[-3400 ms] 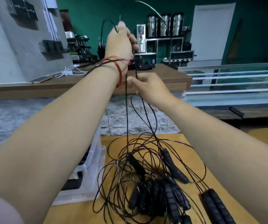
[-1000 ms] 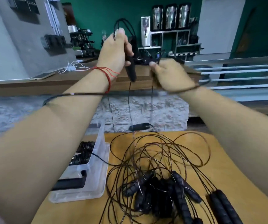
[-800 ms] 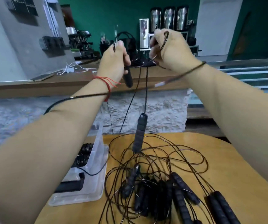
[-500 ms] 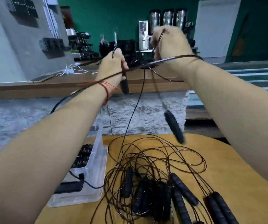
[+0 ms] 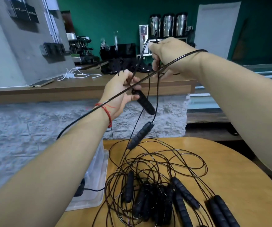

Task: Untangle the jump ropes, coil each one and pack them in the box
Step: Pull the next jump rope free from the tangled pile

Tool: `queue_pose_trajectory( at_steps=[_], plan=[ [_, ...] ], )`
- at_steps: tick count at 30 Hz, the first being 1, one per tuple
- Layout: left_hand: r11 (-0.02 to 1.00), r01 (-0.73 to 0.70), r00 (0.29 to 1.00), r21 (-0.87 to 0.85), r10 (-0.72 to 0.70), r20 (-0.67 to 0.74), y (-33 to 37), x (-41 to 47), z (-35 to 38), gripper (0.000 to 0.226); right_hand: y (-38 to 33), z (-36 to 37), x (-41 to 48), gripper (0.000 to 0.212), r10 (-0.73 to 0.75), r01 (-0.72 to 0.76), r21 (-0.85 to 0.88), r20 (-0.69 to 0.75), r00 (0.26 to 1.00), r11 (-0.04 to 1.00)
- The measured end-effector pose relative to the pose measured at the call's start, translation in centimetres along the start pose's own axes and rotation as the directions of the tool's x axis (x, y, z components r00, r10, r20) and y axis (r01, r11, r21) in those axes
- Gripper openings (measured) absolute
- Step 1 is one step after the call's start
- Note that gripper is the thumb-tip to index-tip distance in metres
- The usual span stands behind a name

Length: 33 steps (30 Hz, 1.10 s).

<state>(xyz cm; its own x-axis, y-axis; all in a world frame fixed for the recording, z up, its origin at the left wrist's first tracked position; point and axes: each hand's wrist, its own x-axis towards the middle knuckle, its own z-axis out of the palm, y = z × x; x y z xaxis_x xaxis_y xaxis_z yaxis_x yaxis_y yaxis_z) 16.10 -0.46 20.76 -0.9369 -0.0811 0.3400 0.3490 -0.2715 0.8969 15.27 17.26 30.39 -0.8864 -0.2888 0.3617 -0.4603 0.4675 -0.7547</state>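
Above the far edge of the round wooden table (image 5: pixel 230 169), a jump rope is being held up in both hands. Its black handle (image 5: pixel 144 102) is being gripped by the left hand (image 5: pixel 120 92), whose fingers are curling round it together with a strand. Higher above the same edge, the thin cord (image 5: pixel 157 89) is being pinched by the right hand (image 5: pixel 169 56). A second handle (image 5: pixel 140 135) is dangling from that cord just over the table's far rim. A longer cord (image 5: pixel 148 77) is being carried across the right wrist and the left forearm.

The other jump ropes (image 5: pixel 156 185) are lying tangled on the table's near middle, with loops reaching toward the far rim. Bare wood is showing along the table's curved right edge. At the table's left edge a clear plastic box (image 5: pixel 97 177) is standing, largely covered by the left forearm. Something dark with a thin black cord is showing through its wall, but it cannot be identified.
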Motion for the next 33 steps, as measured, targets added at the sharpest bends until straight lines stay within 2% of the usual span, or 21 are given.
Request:
queue_pose_trajectory(
  at_steps=[3, 8, 10, 13, 15, 18, 21, 22, 24, 27, 31, 33],
  plan=[
    [0.990, 0.014, 0.993, 0.139, -0.030, 0.117, -0.8, -1.4, 0.5, 0.027, -1.2, -0.2, -0.1, 0.028, -0.040, 0.040, 0.070, -0.003, 0.999, 0.997],
    [0.985, 0.094, 0.944, 0.146, -0.134, 0.302, -1.2, -3.2, 1.3, 0.046, -3.4, 0.1, 0.5, 0.030, -0.092, 0.097, 0.073, -0.069, 0.993, 0.993],
    [0.981, 0.104, 0.934, 0.164, -0.153, 0.323, -1.7, -3.9, 1.7, 0.050, -3.5, -0.1, 0.8, 0.032, -0.077, 0.088, 0.089, -0.119, 0.990, 0.992],
    [0.976, 0.119, 0.953, 0.182, -0.164, 0.256, -3.3, -5.2, 2.9, 0.045, -3.4, -0.3, 0.5, 0.033, -0.037, 0.060, 0.188, -0.125, 0.991, 0.980],
    [0.978, 0.173, 0.953, 0.113, -0.195, 0.232, -4.0, -5.9, 3.9, 0.044, -3.6, 0.1, 0.1, 0.031, -0.023, 0.051, 0.231, -0.122, 0.992, 0.972],
    [0.966, 0.255, 0.943, -0.044, -0.238, 0.234, -4.2, -6.5, 4.6, 0.038, -3.3, 0.9, 0.0, 0.031, 0.002, 0.024, 0.206, -0.121, 0.993, 0.978],
    [0.920, 0.327, 0.929, -0.216, -0.270, 0.254, -3.9, -6.6, 4.6, 0.030, -1.9, 0.8, 0.0, 0.027, 0.076, -0.053, 0.206, -0.105, 0.992, 0.977],
    [0.894, 0.356, 0.920, -0.273, -0.285, 0.268, -3.8, -6.4, 4.5, 0.028, -1.3, 0.7, -0.2, 0.025, 0.100, -0.085, 0.184, -0.077, 0.992, 0.979],
    [0.853, 0.383, 0.913, -0.355, -0.291, 0.286, -3.4, -6.0, 4.1, 0.026, 0.3, 0.8, -0.6, 0.034, 0.113, -0.113, 0.002, -0.012, 0.993, 0.994],
    [0.833, 0.376, 0.921, -0.406, -0.286, 0.265, -3.0, -5.1, 3.4, 0.030, 2.7, 1.5, -1.8, 0.054, 0.078, -0.075, -0.215, 0.004, 0.997, 0.974],
    [0.828, 0.366, 0.930, -0.425, -0.312, 0.193, -2.2, -4.1, 3.1, 0.039, 5.5, 1.9, -2.8, 0.064, -0.079, 0.066, -0.272, -0.036, 0.996, 0.960],
    [0.834, 0.333, 0.943, -0.440, -0.303, 0.139, -2.0, -3.4, 2.6, 0.038, 6.3, 2.3, -2.9, 0.060, -0.155, 0.146, -0.198, -0.028, 0.988, 0.969]
  ],
)
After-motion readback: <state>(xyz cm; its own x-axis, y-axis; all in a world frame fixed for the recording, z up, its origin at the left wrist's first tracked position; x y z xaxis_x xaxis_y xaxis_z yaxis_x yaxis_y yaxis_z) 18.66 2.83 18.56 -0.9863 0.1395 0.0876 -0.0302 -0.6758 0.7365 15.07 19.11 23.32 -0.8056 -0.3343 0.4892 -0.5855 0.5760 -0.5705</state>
